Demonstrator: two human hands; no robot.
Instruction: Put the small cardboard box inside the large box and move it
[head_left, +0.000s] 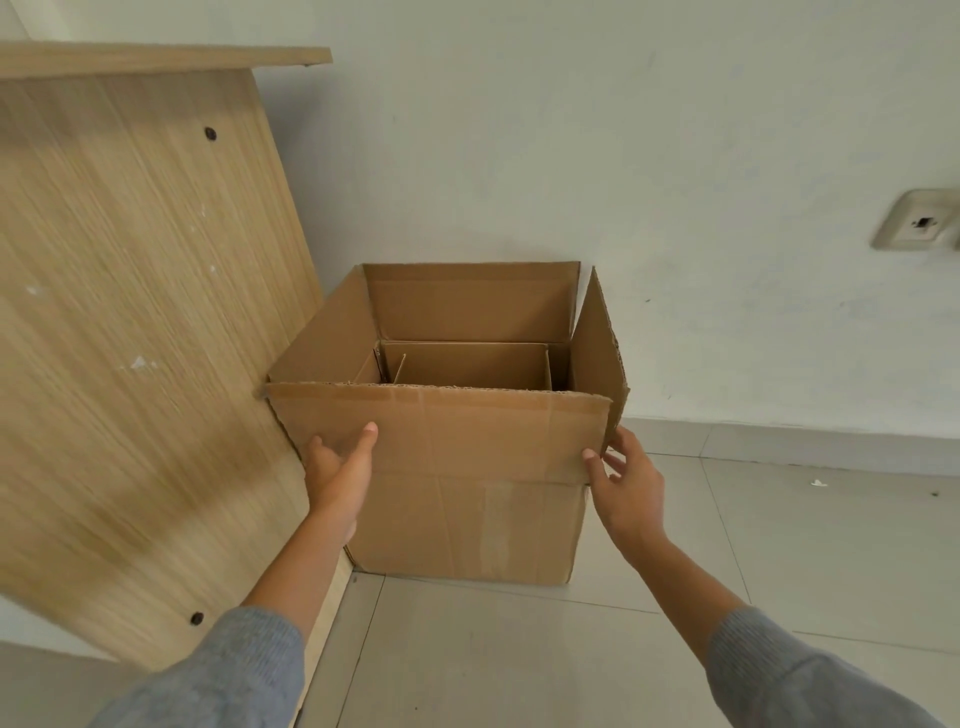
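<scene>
Centre frame: large box with small cardboard box inside, flanked by left hand and right hand, both grips spread apart, fingertips at its front flap's lower corners.

The wooden panel crowds the large box on its left; floor lies open to its right.
</scene>
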